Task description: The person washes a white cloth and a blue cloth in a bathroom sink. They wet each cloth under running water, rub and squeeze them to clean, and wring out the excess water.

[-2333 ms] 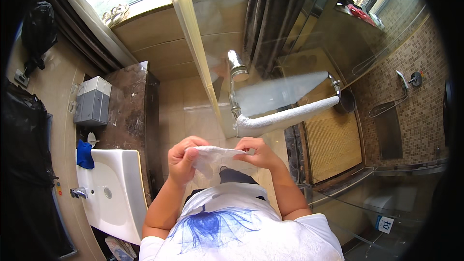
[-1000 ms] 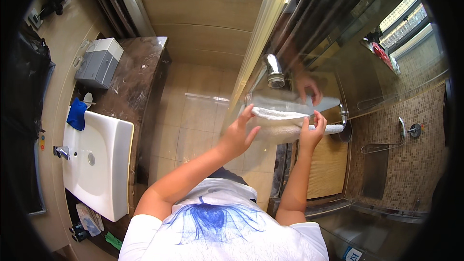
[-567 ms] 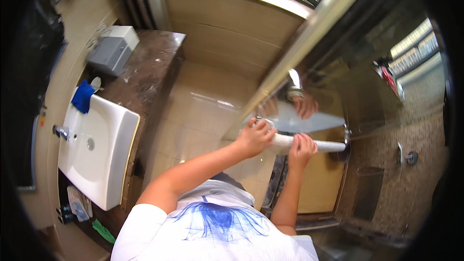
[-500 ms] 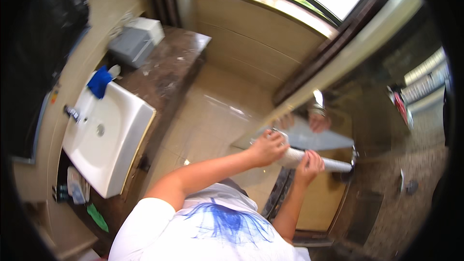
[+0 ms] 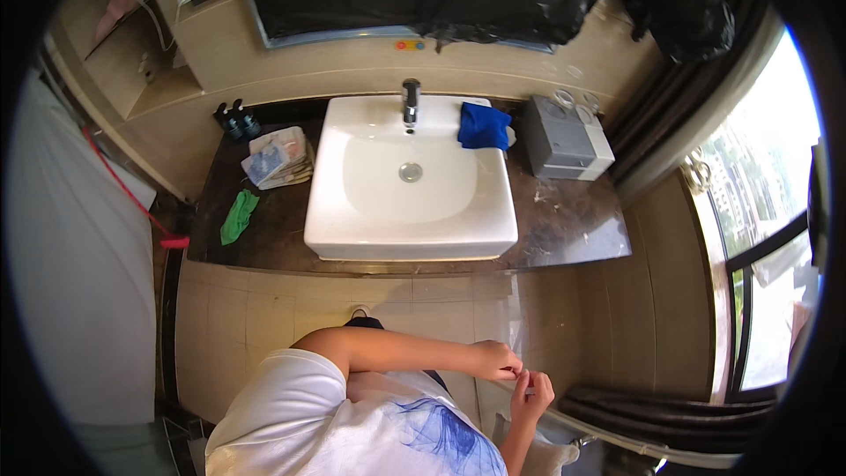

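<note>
My left hand (image 5: 495, 360) is closed, its fingertips meeting those of my right hand (image 5: 532, 395) in front of my body. The right hand's fingers are pinched together too. Whatever they hold, if anything, is too small to make out. Just below the hands, partly hidden by my right forearm, is a pale, whitish covering (image 5: 551, 454) beside a metal fitting (image 5: 583, 442). The hands are nearest to the glass panel's edge (image 5: 652, 448) on the right.
Ahead, a white basin (image 5: 322, 211) with a tap (image 5: 411, 106) stands on a dark stone counter (image 5: 564, 229). A blue cloth (image 5: 483, 126), grey box (image 5: 564, 145), green cloth (image 5: 238, 217), stacked packets (image 5: 280, 159) and pump bottles (image 5: 236, 122) surround it. A window (image 5: 775, 238) is at right.
My view has swung left from the glass panel to the basin. Both hands have left the white, tube-like roll they were gripping and now meet at the fingertips.
</note>
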